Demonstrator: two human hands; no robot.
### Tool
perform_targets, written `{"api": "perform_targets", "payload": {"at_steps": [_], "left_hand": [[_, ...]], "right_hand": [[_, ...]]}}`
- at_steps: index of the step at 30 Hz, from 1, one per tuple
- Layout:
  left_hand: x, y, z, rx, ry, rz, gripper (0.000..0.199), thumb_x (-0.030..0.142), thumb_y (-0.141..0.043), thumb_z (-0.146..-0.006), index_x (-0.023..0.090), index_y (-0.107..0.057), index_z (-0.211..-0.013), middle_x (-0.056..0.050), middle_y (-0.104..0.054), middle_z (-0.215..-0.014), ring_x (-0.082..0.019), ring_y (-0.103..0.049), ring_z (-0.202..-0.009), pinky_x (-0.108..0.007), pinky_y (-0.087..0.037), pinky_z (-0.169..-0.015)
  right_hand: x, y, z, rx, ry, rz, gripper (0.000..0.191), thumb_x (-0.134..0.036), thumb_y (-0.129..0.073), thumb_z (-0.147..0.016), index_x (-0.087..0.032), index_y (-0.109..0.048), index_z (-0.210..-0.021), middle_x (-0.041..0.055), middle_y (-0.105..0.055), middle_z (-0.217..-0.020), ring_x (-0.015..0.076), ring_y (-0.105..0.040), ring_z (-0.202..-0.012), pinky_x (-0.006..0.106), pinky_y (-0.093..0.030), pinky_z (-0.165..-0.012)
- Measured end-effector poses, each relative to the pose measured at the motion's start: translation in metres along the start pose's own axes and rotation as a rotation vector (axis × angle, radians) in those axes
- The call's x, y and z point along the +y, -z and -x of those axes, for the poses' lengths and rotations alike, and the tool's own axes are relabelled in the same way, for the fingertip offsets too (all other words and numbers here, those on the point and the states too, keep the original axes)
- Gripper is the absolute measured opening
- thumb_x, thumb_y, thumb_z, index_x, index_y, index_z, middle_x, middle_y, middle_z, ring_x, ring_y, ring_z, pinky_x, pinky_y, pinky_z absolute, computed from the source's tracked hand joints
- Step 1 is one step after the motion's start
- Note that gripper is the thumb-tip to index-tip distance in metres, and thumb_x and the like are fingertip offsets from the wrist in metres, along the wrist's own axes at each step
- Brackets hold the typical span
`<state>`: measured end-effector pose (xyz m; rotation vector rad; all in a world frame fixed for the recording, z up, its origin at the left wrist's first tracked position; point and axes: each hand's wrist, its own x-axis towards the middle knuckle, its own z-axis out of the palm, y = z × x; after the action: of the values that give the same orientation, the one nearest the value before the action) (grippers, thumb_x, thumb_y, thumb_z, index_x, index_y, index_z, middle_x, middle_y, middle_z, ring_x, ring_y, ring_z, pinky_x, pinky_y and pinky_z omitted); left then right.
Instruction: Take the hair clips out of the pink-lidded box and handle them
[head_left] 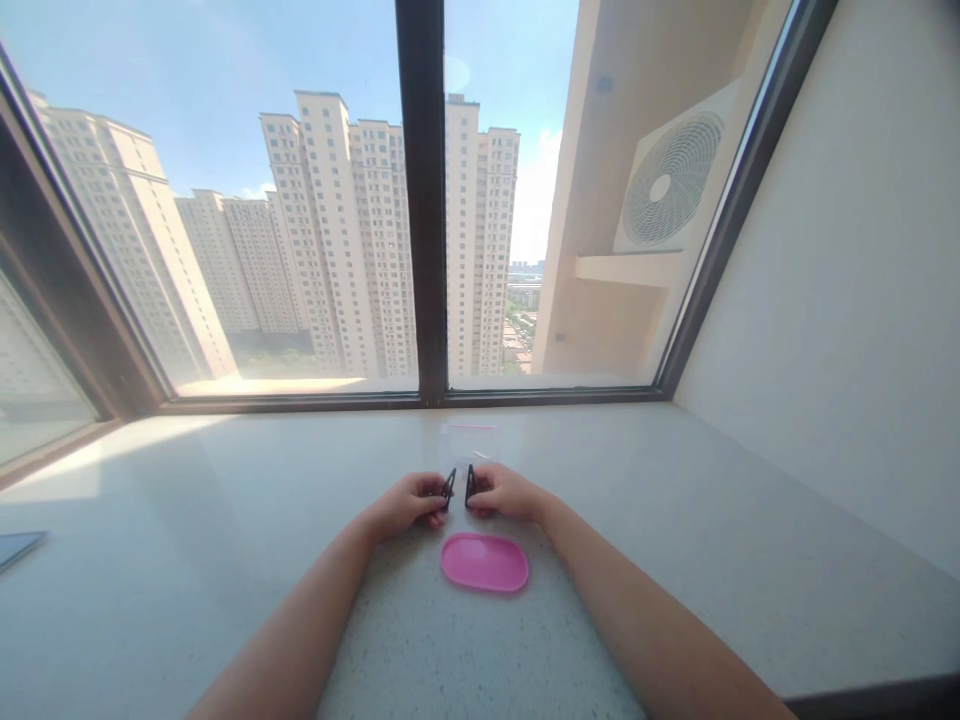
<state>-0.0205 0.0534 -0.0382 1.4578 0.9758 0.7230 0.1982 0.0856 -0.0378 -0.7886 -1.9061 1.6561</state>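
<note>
My left hand [417, 500] pinches a black hair clip [449, 489], which leans a little to the right at its top. Facing it across a small gap, my right hand [504, 493] grips another black hair clip [470, 486], held nearly upright. The two clips do not touch. Just below both hands, a pink oval tray [484, 563] with a raised rim lies on the pale speckled surface [480, 660]. Behind the hands is a clear plastic bag [472, 436] with a pink strip along its top; a small white item shows by it.
A dark window frame [427, 200] stands along the surface's back edge. White wall [847, 300] closes off the right side. At the far left edge lies a flat bluish-grey object [19, 547]. A dark edge [885, 697] shows at the lower right.
</note>
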Motion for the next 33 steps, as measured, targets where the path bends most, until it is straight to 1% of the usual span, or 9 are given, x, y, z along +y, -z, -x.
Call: {"api": "perform_targets", "payload": {"at_steps": [5, 8, 12, 16, 20, 24, 27, 33], "left_hand": [[0.007, -0.003, 0.004, 0.031, 0.014, 0.0, 0.025, 0.031, -0.069, -0.067, 0.013, -0.062, -0.083, -0.002, -0.066, -0.064, -0.014, -0.062, -0.059, -0.026, -0.049, -0.061], [0.011, -0.005, 0.005, 0.052, 0.046, 0.028, 0.02, 0.025, -0.068, -0.066, 0.013, -0.061, -0.081, -0.003, -0.067, -0.066, -0.015, -0.064, -0.063, -0.027, -0.05, -0.065], [0.011, -0.006, 0.004, 0.053, 0.051, 0.057, 0.022, 0.022, -0.067, -0.065, 0.014, -0.059, -0.083, -0.003, -0.068, -0.069, -0.015, -0.066, -0.066, -0.028, -0.052, -0.068], [0.011, -0.006, 0.003, 0.037, 0.018, 0.062, 0.027, 0.02, -0.067, -0.064, 0.014, -0.059, -0.088, -0.002, -0.067, -0.072, -0.016, -0.066, -0.067, -0.029, -0.052, -0.067], [0.009, -0.005, 0.001, 0.021, 0.003, 0.029, 0.029, 0.024, -0.071, -0.064, 0.014, -0.058, -0.087, -0.001, -0.066, -0.071, -0.016, -0.065, -0.066, -0.028, -0.051, -0.065], [0.005, -0.002, 0.0, 0.008, -0.011, -0.03, 0.028, 0.029, -0.072, -0.066, 0.014, -0.058, -0.085, 0.001, -0.064, -0.067, -0.016, -0.064, -0.064, -0.029, -0.051, -0.065], [0.003, 0.001, -0.001, 0.004, -0.019, -0.051, 0.028, 0.031, -0.072, -0.066, 0.015, -0.056, -0.082, 0.001, -0.063, -0.068, -0.016, -0.063, -0.064, -0.03, -0.052, -0.065], [0.007, 0.001, 0.0, -0.004, -0.012, -0.09, 0.027, 0.033, -0.072, -0.066, 0.015, -0.056, -0.079, 0.002, -0.061, -0.067, -0.015, -0.062, -0.062, -0.029, -0.05, -0.063]], "right_hand": [[0.0, 0.001, -0.002, -0.012, -0.014, 0.027, 0.019, -0.019, -0.066, -0.064, -0.012, -0.062, -0.081, 0.0003, -0.061, -0.065, 0.0109, -0.055, -0.055, 0.022, -0.043, -0.052], [0.0, 0.001, -0.001, -0.013, 0.001, 0.021, 0.019, -0.018, -0.065, -0.064, -0.011, -0.063, -0.081, 0.0005, -0.061, -0.065, 0.0105, -0.054, -0.055, 0.022, -0.042, -0.053], [0.0, 0.001, -0.001, -0.014, 0.037, 0.043, 0.015, -0.015, -0.063, -0.064, -0.01, -0.064, -0.077, -0.001, -0.057, -0.059, 0.0088, -0.049, -0.051, 0.02, -0.037, -0.049], [0.002, 0.002, -0.002, 0.019, 0.027, 0.06, 0.014, -0.016, -0.064, -0.063, -0.01, -0.063, -0.076, -0.0006, -0.058, -0.059, 0.01, -0.051, -0.052, 0.021, -0.039, -0.051], [0.002, 0.002, -0.004, 0.034, 0.018, 0.053, 0.016, -0.02, -0.066, -0.064, -0.01, -0.063, -0.077, 0.0, -0.059, -0.06, 0.0115, -0.054, -0.054, 0.023, -0.042, -0.053], [0.003, 0.002, -0.004, 0.053, -0.003, 0.054, 0.017, -0.019, -0.066, -0.063, -0.01, -0.063, -0.077, 0.0005, -0.06, -0.061, 0.0118, -0.055, -0.055, 0.023, -0.043, -0.054], [0.004, 0.003, -0.004, 0.059, -0.003, 0.053, 0.016, -0.019, -0.066, -0.063, -0.01, -0.063, -0.076, 0.0005, -0.061, -0.062, 0.0119, -0.055, -0.056, 0.024, -0.044, -0.055], [0.004, 0.003, -0.004, 0.067, -0.012, 0.034, 0.015, -0.019, -0.066, -0.063, -0.011, -0.062, -0.076, -0.0003, -0.061, -0.061, 0.0116, -0.055, -0.055, 0.023, -0.044, -0.054]]}}
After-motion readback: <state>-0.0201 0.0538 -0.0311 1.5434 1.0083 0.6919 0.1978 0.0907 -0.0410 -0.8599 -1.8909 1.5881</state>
